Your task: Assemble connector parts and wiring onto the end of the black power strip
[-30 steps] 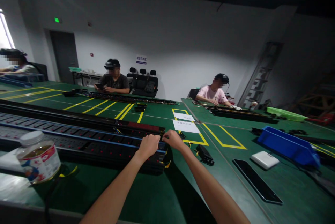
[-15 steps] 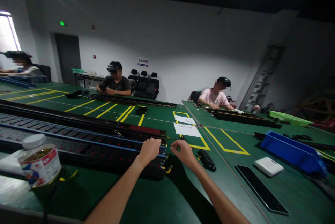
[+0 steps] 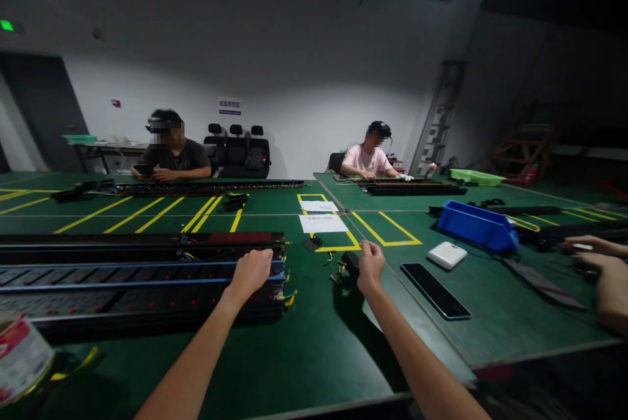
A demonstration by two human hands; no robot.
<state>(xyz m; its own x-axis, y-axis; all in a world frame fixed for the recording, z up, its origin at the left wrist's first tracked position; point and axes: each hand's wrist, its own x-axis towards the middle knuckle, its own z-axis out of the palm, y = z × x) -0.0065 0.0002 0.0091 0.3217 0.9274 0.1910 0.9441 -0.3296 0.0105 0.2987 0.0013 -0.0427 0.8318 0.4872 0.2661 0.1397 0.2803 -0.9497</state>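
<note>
My left hand (image 3: pixel 252 271) is closed over the right-hand end of a long black power strip (image 3: pixel 161 275) with blue edges and rows of red dots. Its fingertips are hidden beneath the hand. To the right, my right hand (image 3: pixel 371 264) is raised with its fingers curled in a pinch; what they hold, if anything, does not show. Directly left of it is a small black block (image 3: pixel 349 264), partly overlapped by the hand. Short yellow-green wires (image 3: pixel 337 271) lie beside the block. More coloured wires (image 3: pixel 290 299) stick out of the strips' ends.
On the right are a black phone (image 3: pixel 436 290), a white case (image 3: pixel 447 255) and a blue bin (image 3: pixel 475 229). Another person's hands (image 3: pixel 601 269) work at the right edge. A labelled jar (image 3: pixel 22 358) stands front left. Paper sheets (image 3: pixel 322 223) lie ahead; two co-workers sit across the table.
The view has turned right. My right hand has moved from the strip's end rightward to the black block, its fingers now drawn together. My left hand stays on the strip.
</note>
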